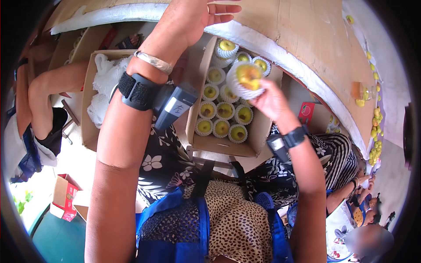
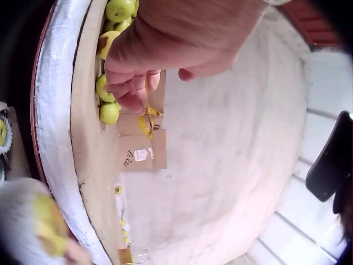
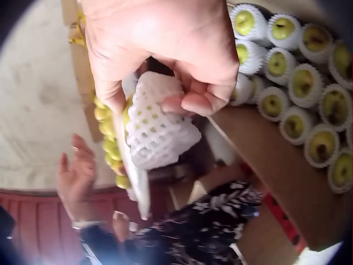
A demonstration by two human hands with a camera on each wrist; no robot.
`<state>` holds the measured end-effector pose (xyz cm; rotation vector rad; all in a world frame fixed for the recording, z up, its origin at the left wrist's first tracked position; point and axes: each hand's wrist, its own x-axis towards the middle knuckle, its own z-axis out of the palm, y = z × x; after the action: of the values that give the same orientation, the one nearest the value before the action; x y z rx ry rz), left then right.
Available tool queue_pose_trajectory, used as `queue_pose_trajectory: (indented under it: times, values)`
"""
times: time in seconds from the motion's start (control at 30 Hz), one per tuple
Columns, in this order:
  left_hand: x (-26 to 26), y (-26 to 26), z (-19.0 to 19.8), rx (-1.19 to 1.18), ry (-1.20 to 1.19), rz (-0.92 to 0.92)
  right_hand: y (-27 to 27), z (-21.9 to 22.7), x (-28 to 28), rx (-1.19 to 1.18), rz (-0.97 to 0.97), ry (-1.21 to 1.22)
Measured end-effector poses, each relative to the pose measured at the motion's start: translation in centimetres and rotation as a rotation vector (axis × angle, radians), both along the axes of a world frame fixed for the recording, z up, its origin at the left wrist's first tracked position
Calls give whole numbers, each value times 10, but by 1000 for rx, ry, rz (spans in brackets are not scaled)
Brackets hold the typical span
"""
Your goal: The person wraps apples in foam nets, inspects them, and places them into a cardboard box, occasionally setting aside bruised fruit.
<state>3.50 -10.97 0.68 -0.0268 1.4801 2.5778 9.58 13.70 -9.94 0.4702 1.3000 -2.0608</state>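
Note:
My right hand (image 1: pixel 272 101) grips a yellow-green apple (image 1: pixel 248 77) in a white foam net sleeve (image 3: pixel 160 121), raised over the cardboard box. The fingers and thumb pinch the sleeved apple from its sides in the right wrist view. Below it, the box (image 1: pixel 204 141) holds rows of apples in similar sleeves (image 1: pixel 225 111). My left hand (image 1: pixel 215 15) reaches over the padded table edge, fingers extended in the head view. From the left wrist, that hand (image 2: pixel 165 49) hangs near bare green apples (image 2: pixel 109 113) on the table, its fingers loosely bent and partly hiding them.
A second cardboard box (image 1: pixel 90 133) with white foam sleeves (image 1: pixel 105 74) stands at the left. The cardboard-covered table (image 1: pixel 302 26) has a white padded edge (image 1: pixel 258 37). More fruit (image 1: pixel 376 131) lies along its far right side. Other people sit at both sides.

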Motion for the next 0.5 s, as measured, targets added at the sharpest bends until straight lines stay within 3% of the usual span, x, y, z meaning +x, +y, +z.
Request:
queue_pose_trajectory:
  times: [0.07, 0.1, 0.2, 0.3, 0.5]
  values:
    - [-5, -5, -3, 89, -73, -104, -8, -54, 8, 83, -37, -80]
    - [-6, -5, -3, 79, -105, -88, -11, -80, 9, 124, -14, -94]
    - [7, 1, 12, 33, -111, -32, -26, -129, 9, 24, -202, -161]
    - [0, -1, 5, 42, -187, -45, -36, -167, 4, 110, -327, -158]
    - [-3, 1, 12, 22, -229, -33, -44, -195, -9, 269, -241, -60]
